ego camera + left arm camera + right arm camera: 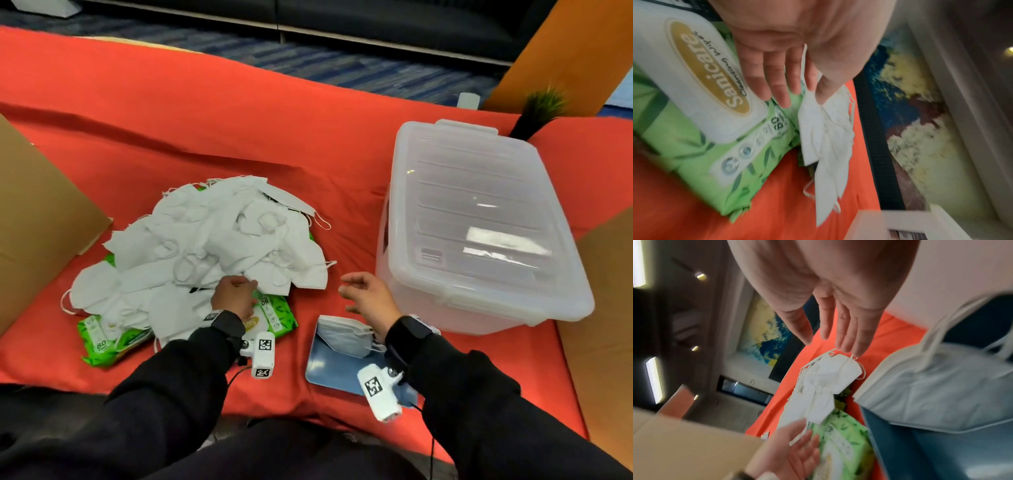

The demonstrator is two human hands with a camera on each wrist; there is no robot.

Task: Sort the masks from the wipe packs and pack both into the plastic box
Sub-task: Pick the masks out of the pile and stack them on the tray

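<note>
A heap of white masks [212,246] lies on the red cloth, covering green wipe packs [106,339]. My left hand [251,286] is at the heap's near edge, above another green wipe pack [694,129], and pinches a white mask [824,138] between thumb and forefinger. My right hand [346,287] hovers with straight fingers and holds nothing, between the heap and the clear plastic box [479,219], whose lid is on. Under the right wrist a small stack of masks [346,335] rests on a blue tray [329,370].
Brown cardboard flaps stand at the left [41,219] and right [606,308] edges. A small green plant [537,109] sits behind the box. Bare red cloth [342,178] stretches beyond the heap.
</note>
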